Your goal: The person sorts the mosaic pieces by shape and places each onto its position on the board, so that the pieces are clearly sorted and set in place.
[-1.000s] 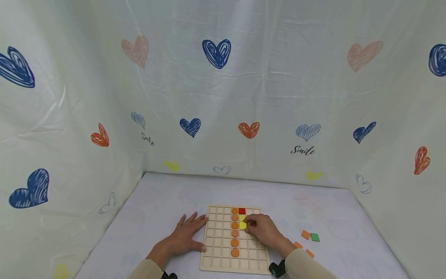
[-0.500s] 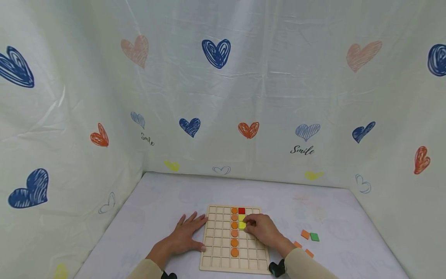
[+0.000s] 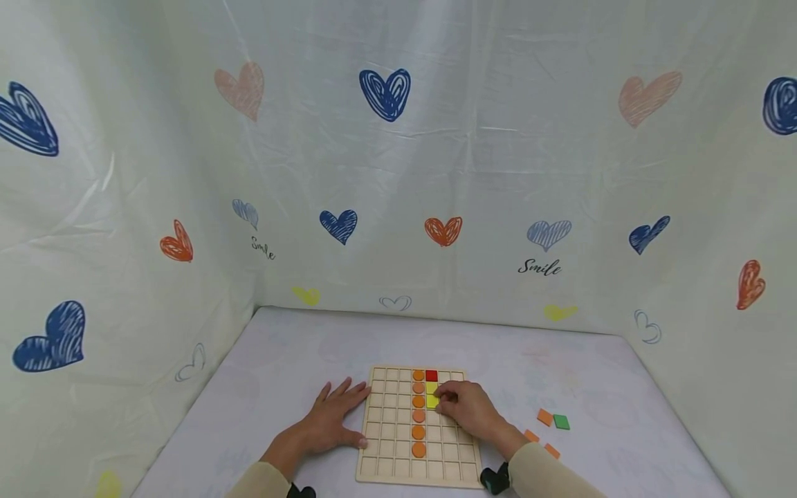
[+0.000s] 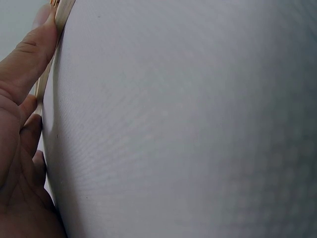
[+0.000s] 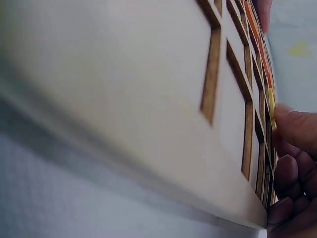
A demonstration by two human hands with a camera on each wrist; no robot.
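In the head view a wooden grid board (image 3: 395, 434) lies on the table, with a column of orange round pieces (image 3: 418, 432) and, right of its top, a red square (image 3: 432, 375) above yellow squares (image 3: 432, 388). The left hand (image 3: 326, 420) is spread, its fingertips and thumb touching the board's left edge. With thumb and index finger, the right hand (image 3: 471, 412) pinches the lower yellow square; the fingers partly cover its right side. The right wrist view shows the thumb of the right hand (image 5: 297, 163) against a yellow piece (image 5: 272, 104).
Right of the board lie several loose orange tiles (image 3: 544, 416) and a green tile (image 3: 561, 422). A white curtain (image 3: 398, 166) with printed hearts stands behind the table (image 3: 299, 339) and at both sides.
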